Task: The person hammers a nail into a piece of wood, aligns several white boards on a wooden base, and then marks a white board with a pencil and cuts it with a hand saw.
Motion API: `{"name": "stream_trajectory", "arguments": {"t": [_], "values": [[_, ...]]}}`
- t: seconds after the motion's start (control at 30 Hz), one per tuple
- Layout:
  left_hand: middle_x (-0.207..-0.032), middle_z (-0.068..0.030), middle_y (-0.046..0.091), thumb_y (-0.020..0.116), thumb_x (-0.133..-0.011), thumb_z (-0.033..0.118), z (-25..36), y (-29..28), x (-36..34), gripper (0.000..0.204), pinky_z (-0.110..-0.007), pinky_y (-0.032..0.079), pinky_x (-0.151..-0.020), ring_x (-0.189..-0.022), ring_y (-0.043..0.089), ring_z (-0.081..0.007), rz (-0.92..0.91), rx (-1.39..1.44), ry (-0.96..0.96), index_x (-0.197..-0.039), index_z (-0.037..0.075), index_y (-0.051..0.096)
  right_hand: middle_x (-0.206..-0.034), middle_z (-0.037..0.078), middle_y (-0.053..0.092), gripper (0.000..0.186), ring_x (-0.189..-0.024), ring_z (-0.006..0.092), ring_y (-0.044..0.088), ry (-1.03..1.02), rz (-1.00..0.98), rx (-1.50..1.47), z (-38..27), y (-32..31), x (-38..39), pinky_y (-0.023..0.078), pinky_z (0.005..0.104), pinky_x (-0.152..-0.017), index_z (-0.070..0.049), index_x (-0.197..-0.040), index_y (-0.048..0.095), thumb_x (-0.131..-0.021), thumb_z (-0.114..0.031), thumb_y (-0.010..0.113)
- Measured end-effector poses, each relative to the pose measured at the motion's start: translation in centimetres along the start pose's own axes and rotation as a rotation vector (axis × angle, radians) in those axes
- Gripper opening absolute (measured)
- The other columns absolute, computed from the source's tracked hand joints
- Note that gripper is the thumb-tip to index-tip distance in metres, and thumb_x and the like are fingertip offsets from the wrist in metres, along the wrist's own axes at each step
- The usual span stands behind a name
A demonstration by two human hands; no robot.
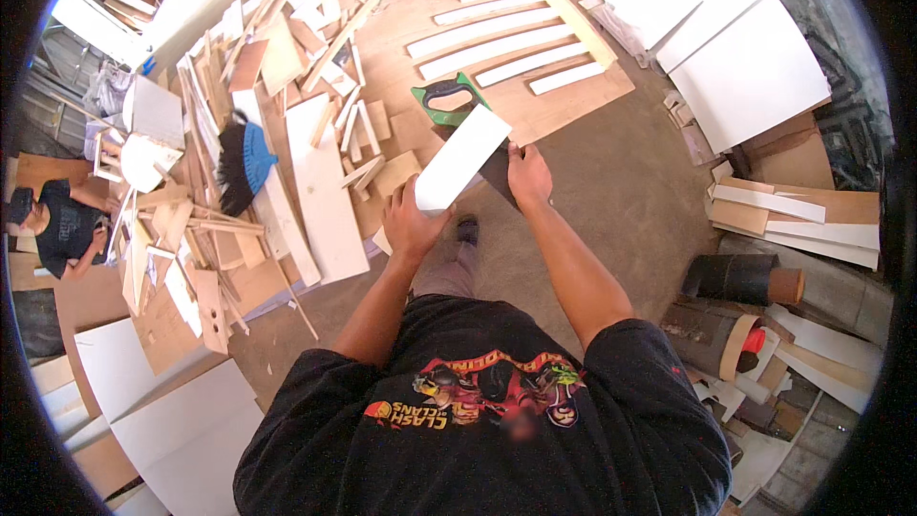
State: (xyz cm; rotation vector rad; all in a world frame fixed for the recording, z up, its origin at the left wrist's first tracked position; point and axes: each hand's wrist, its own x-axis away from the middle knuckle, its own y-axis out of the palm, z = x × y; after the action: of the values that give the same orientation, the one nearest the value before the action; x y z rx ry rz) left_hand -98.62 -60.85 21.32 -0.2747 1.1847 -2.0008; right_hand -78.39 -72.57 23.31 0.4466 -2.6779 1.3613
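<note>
Between the left hand [411,225] and the right hand [530,178], a white board [463,161] slants up and away, its near end clamped in the left hand. Behind this board lies a saw [445,117]; its green and black handle shows just past the board's far end, and its dark blade [497,172] emerges next to the right hand. That hand has its fingers curled at the blade's edge, but I cannot tell whether they are clamped on it.

Beyond both hands, white strips [482,34] lie in a row on a plywood sheet [604,91], with a pale wooden plank [571,14] across their right ends. To the left of the left hand are a long white panel [320,182], a blue brush [256,158] with dark bristles, and a heap of scrap wood [277,57] reaching farther out. Well off to the left, another person [69,229] in a dark shirt sits or crouches. Right of the right hand are a dark roll [726,279] and stacked boards [769,201]; large white sheets [750,67] lean farther beyond.
</note>
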Motion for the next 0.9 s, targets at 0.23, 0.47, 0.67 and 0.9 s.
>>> {"name": "stream_trajectory", "arguments": {"t": [0.23,0.47,0.67,0.9], "values": [[-0.127,-0.0182,0.062,0.086,-0.07,0.044,4.3,6.5,-7.7,0.083,-0.052,0.045,-0.1,-0.116,0.057,-0.0395,-0.037,0.012,-0.029,-0.138,0.009,0.053,-0.111,0.021,0.071,0.046,-0.107,0.0417,0.067,0.044,-0.048,0.05,0.8,-2.2,-10.2,0.05,0.0528,-0.09,-0.006,-0.11,0.066,-0.101,-0.049,0.051],[-0.13,-0.0173,0.061,0.087,-0.069,0.041,10.7,12.1,-14.2,0.084,-0.048,0.045,-0.103,-0.12,0.056,-0.0379,-0.05,0.064,-0.078,-0.138,0.008,0.054,-0.108,0.021,0.072,0.046,-0.105,0.0419,0.067,0.035,-0.075,0.073,1.8,-6.3,-19.7,0.051,0.0538,-0.088,-0.006,-0.108,0.065,-0.102,-0.049,0.051],[-0.129,-0.0172,0.061,0.087,-0.069,0.042,15.5,17.4,-17.9,0.085,-0.048,0.044,-0.103,-0.12,0.056,-0.0362,-0.004,-0.025,-0.181,-0.139,0.007,0.054,-0.112,0.019,0.071,0.048,-0.108,0.0392,0.066,-0.051,-0.181,0.077,2.7,-7.9,-29.0,0.05,0.05,-0.091,-0.004,-0.111,0.065,-0.103,-0.049,0.049],[-0.125,-0.0173,0.063,0.089,-0.067,0.042,22.0,23.6,-19.7,0.086,-0.048,0.046,-0.101,-0.117,0.057,-0.0371,0.122,0.008,-0.446,-0.137,0.005,0.055,-0.105,0.022,0.072,0.047,-0.104,0.0443,0.066,-0.235,-0.303,0.092,4.0,-9.3,-39.3,0.049,0.0557,-0.088,-0.004,-0.104,0.065,-0.102,-0.049,0.052]]}}
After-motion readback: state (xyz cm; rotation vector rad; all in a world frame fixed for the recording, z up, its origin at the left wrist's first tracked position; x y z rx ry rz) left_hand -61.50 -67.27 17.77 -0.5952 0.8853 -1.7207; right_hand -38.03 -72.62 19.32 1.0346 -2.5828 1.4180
